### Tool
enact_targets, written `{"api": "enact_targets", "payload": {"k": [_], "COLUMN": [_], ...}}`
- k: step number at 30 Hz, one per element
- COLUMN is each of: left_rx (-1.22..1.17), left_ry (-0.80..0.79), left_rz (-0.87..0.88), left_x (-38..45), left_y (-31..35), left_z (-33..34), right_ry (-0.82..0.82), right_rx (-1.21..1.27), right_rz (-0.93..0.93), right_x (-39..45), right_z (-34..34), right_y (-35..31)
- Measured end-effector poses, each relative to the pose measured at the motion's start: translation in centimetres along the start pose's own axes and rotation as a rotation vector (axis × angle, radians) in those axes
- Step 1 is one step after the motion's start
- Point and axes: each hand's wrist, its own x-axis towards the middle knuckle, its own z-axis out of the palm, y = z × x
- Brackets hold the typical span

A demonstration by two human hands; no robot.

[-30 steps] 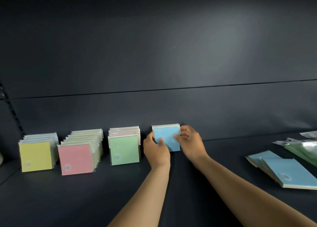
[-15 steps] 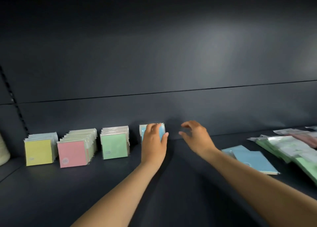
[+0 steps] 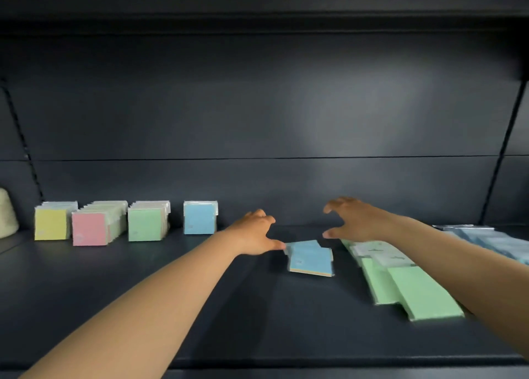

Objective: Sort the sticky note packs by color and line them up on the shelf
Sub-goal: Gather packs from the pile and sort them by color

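Upright rows of sticky note packs stand along the back of the dark shelf [image 3: 171, 307]: yellow [image 3: 51, 224], pink [image 3: 89, 229], green [image 3: 144, 224], and a short blue row [image 3: 199, 221]. Two loose blue packs [image 3: 310, 259] lie flat mid-shelf. My left hand [image 3: 253, 234] hovers just left of them, fingers spread, thumb close to their corner. My right hand [image 3: 353, 221] is open above and to their right, fingers curled downward, holding nothing.
Loose green packs [image 3: 412, 290] lie flat in an overlapping line under my right forearm. Pale blue packs in clear wrap [image 3: 486, 239] are piled at the far right. A beige object [image 3: 7, 215] sits at the left edge. Another shelf overhangs above.
Both hands let go of the upright blue row and moved right toward the flat blue packs. The view shifted right, bringing the green and wrapped blue piles into sight.
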Motion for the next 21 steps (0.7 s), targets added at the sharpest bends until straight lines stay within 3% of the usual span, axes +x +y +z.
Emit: {"api": "enact_targets", "payload": {"k": [5, 11, 19, 21], "left_rx": [-0.052, -0.108, -0.085, -0.181], "left_ry": [-0.090, -0.182, -0.249, -0.208], "left_rz": [-0.044, -0.051, -0.125, -0.162], "left_x": [-0.3, 1.2, 2.2, 1.6], "left_y": [4.2, 6.6, 5.8, 4.7], "left_z": [2.0, 3.1, 3.1, 3.0], "right_ry": [-0.045, 0.017, -0.026, -0.040], "right_rx": [0.094, 0.118, 0.170, 0.187], "right_rz": [-0.060, -0.122, -0.110, -0.104], "right_x": [-2.6, -4.2, -3.9, -3.4], "right_z": [-0.1, 0.5, 0.9, 1.2], "right_y": [2.2, 4.0, 4.6, 4.3]}}
